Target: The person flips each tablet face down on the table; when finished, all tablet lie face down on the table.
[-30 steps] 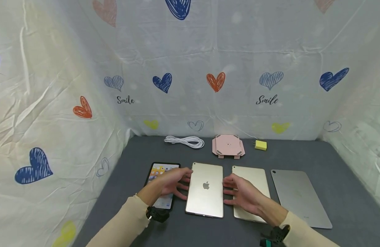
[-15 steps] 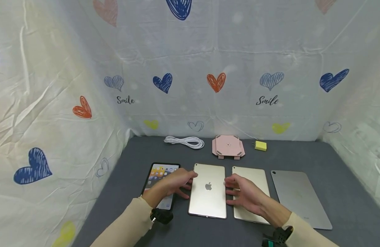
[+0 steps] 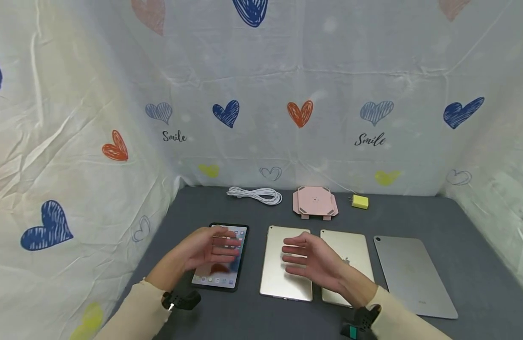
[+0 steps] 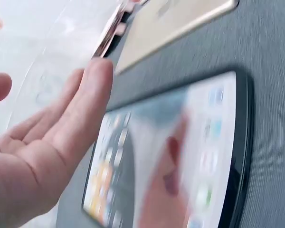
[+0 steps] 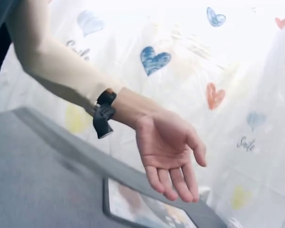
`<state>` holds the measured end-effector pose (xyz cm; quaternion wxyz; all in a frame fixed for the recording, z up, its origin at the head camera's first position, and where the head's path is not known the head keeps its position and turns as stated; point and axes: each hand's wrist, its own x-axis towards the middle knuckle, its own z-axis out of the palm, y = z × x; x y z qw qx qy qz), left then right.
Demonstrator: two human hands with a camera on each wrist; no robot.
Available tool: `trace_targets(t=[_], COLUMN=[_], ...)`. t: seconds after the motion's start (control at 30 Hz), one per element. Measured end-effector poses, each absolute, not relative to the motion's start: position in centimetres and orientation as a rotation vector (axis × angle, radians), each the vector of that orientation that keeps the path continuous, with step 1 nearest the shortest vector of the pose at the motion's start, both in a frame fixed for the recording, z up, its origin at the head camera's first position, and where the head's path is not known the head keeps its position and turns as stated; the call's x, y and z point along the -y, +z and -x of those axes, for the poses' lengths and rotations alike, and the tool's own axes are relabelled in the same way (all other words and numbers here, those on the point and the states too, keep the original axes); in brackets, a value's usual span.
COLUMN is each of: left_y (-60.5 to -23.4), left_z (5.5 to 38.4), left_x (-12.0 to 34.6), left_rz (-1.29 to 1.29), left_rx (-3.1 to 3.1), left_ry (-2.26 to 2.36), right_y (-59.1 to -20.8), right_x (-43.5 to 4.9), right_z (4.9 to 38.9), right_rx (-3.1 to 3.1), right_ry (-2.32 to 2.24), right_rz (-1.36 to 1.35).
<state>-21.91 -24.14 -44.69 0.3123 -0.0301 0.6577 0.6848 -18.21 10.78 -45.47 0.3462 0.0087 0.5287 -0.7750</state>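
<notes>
My left hand [image 3: 206, 248] is held over a tablet with a lit screen [image 3: 223, 279], its fingers extended and nothing in them. In the left wrist view that hand [image 4: 42, 156] is reflected in the glossy screen [image 4: 154, 128]. My right hand [image 3: 316, 262] hovers with relaxed fingers over a gold tablet [image 3: 282, 278] lying face down, hiding its logo. Just right of it is a second gold tablet [image 3: 350, 243], also face down and partly behind the right wrist. The right wrist view catches the left hand [image 5: 168, 147], palm showing.
A larger grey tablet [image 3: 416, 278] lies face down at the right. Along the back of the dark table [image 3: 227, 318] are a coiled white cable [image 3: 257, 194], a pink folding stand [image 3: 315, 202] and a yellow charger plug [image 3: 360, 202]. A heart-printed curtain [image 3: 261, 85] hangs behind.
Both hands have come off the gold tablet and moved left, the left hand farther, over the lit tablet. The gold tablet first shifted slightly right, then stayed there.
</notes>
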Motion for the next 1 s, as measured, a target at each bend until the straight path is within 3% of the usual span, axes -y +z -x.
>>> trace_targets(t=[0.43, 1.0], left_y=[-43.9, -46.0], left_z=[22.1, 23.3], left_x=[34.4, 32.0], left_rz=[0.166, 0.368], left_rx=[-1.859, -1.968], left_ry=[1.771, 1.592], right_y=[-47.3, -48.1], right_x=[-3.1, 1.1], right_z=[20.1, 19.7], right_rx=[-1.224, -1.348], right_ry=[-2.026, -2.056], right_rz=[-0.02, -0.156])
